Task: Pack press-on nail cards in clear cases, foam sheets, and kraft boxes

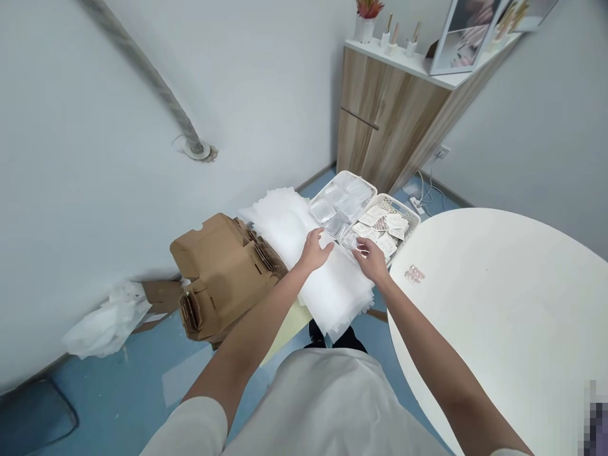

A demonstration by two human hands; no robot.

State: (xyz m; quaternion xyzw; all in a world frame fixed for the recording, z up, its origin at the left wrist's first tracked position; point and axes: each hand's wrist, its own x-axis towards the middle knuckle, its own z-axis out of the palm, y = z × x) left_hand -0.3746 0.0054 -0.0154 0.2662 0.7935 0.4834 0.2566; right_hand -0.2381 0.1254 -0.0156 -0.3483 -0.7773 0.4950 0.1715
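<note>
My left hand is over a stack of white foam sheets, its thumb and fingers apart and nothing visible between them. My right hand has its fingers curled at the edge of a small clear plastic packet, which it appears to pinch. Just beyond my hands, a white basket contains several clear plastic packets. Beside it on the right, another white basket is filled with small printed cards or packets. Exactly what the right fingertips touch is partly hidden.
Flattened brown cardboard boxes are piled left of the foam. A round white table stands at right, bearing a small pinkish clear item. A wooden cabinet is behind. White plastic wrapping lies on the floor.
</note>
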